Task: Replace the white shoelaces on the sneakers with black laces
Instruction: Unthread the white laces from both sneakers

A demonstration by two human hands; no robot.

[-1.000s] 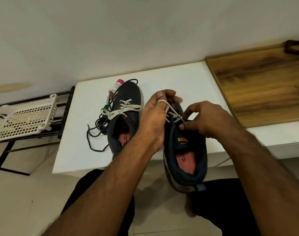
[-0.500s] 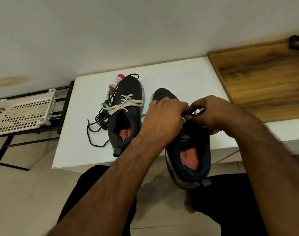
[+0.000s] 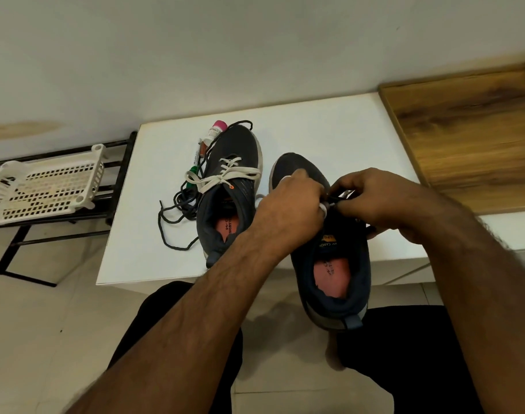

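My left hand (image 3: 291,210) and right hand (image 3: 374,201) pinch the white lace (image 3: 324,207) over the near sneaker (image 3: 330,264). The other sneaker (image 3: 228,186) sits on the bench (image 3: 330,135) beside black laces (image 3: 177,213).

Both forearms were bare from the bottom edge of the picture up to the wrists — no sleeves, cuffs, watch or bands showed on them, and fine hair lay along their upper sides. The left hand (image 3: 288,209) and the right hand (image 3: 377,201) wore no gloves, and no rings could be made out. Below the arms, both thighs were covered in plain black cloth — trousers or shorts, which of the two could not be told. One bare foot (image 3: 334,354) showed between the legs.
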